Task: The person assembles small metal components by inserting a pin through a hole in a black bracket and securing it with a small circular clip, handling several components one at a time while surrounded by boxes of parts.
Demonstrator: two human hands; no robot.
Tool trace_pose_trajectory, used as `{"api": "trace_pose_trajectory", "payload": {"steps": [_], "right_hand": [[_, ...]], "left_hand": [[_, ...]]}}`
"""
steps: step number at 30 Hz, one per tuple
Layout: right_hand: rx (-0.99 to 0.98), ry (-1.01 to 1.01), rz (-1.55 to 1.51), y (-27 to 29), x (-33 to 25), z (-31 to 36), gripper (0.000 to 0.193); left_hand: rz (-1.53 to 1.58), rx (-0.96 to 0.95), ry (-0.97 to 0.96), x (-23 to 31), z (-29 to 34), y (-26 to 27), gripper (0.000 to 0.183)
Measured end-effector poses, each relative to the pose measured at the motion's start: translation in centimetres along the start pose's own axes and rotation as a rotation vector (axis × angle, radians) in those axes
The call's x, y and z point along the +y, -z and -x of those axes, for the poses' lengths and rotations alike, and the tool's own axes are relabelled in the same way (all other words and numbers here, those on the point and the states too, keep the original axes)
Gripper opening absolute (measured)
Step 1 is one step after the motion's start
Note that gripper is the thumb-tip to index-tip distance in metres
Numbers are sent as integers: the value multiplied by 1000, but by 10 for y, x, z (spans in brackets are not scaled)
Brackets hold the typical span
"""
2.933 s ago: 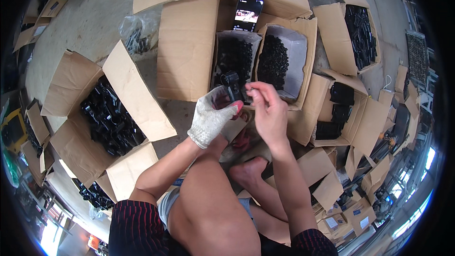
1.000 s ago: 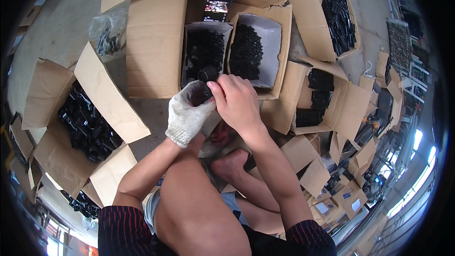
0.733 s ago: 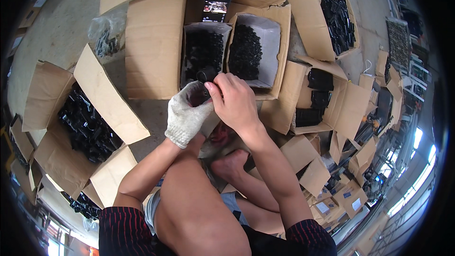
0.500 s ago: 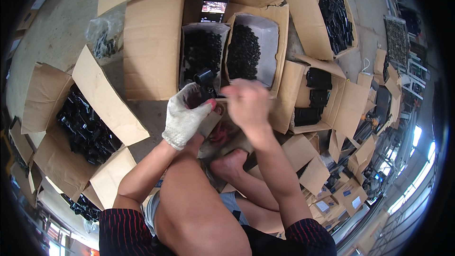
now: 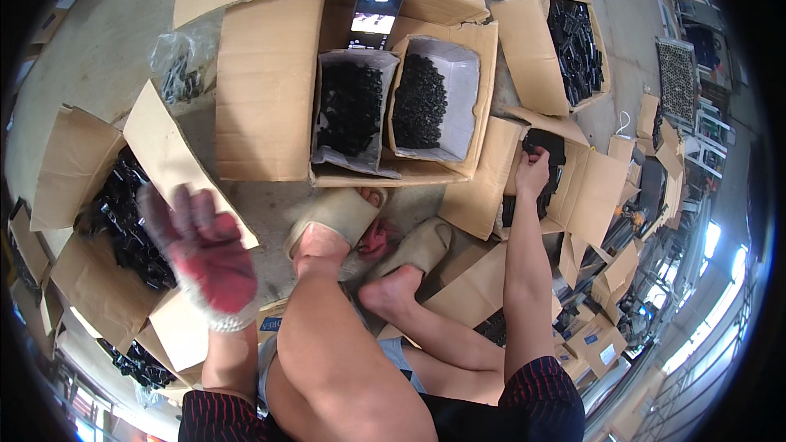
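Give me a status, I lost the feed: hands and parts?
Left hand gloved, open, empty, over the left box. Right hand reaching into the right box of black parts; grip unclear. Nothing blocking.

Left hand (image 5: 205, 254) in a red-palmed glove is motion-blurred; finger outlines are smeared, grip cannot be told. Right hand (image 5: 532, 170) fingertips are hidden inside a cardboard box (image 5: 602, 188) of black parts; what is touched cannot be made out. Phone (image 5: 374, 16) screen content is too small to tell.
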State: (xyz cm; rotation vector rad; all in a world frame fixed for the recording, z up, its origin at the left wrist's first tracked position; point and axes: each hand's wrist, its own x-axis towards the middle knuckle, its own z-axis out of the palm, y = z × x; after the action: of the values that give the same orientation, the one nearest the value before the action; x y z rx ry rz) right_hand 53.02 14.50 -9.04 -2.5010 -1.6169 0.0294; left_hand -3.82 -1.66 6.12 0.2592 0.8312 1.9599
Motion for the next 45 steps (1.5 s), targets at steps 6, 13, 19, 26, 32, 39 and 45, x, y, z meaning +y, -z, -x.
{"api": "trace_pose_trajectory", "payload": {"steps": [6,13,19,26,32,39,45], "right_hand": [[30,-48,132,1,-17,-5,38],[68,64,122,8,-25,11,37],[46,50,51,2,-4,7,36],[-75,-5,275,12,-19,9,40],[13,-81,-303,50,-48,50,26],[-693,-191,-800,170,-168,134,17],[-1158,-167,-963,149,-215,187,19]], "left_hand": [[-180,-37,385,-41,11,-24,55],[-254,-160,666,-63,-3,-40,58],[-342,-127,690,-65,-6,-36,56],[-330,-80,737,-72,-7,-38,51],[-488,-264,724,-73,-13,-42,53],[-1060,-851,207,-79,-12,-48,68],[-977,-1034,600,-110,-2,-43,68]]}}
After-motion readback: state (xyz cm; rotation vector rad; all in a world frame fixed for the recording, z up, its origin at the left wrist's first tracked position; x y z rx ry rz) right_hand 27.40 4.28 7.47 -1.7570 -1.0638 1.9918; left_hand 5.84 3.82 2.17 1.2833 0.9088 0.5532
